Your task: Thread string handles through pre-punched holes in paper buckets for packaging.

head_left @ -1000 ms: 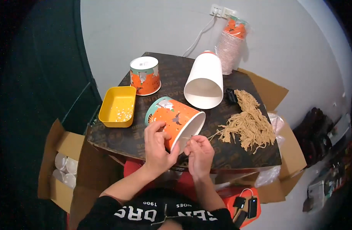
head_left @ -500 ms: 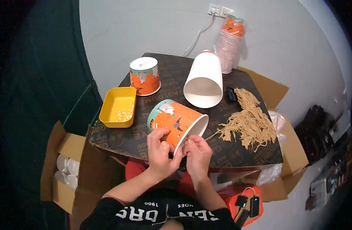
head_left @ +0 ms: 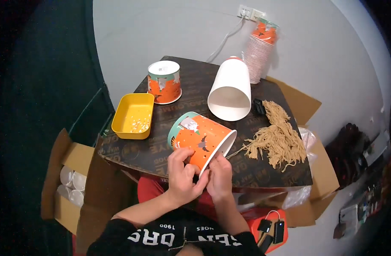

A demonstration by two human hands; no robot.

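Note:
An orange and green paper tub (head_left: 206, 137) with a bat print lies tilted near the table's front edge, its mouth toward the lower right. My left hand (head_left: 181, 177) is closed on its side by the rim, thumb near the lip. At the tub's mouth is my right hand (head_left: 220, 179), fingers bent and partly inside the rim. A thin tan string (head_left: 237, 152) runs from a bundle of tan strings (head_left: 278, 143) on the right to that hand, which is closed on it. The string's end is hidden by the fingers and the tub.
The dark-topped table (head_left: 191, 91) also bears a yellow tray (head_left: 118, 128) with small white bits, an upside-down printed tub (head_left: 164, 87), white nested tubs (head_left: 230, 87) lying sideways and a black clip-like object (head_left: 258, 106). Behind stands a wrapped tub stack (head_left: 258, 55). Cardboard boxes (head_left: 106, 198) flank the table.
The right hand's fingers have moved up and further into the tub's mouth. My left hand still holds the tub, and the whole view has shifted slightly.

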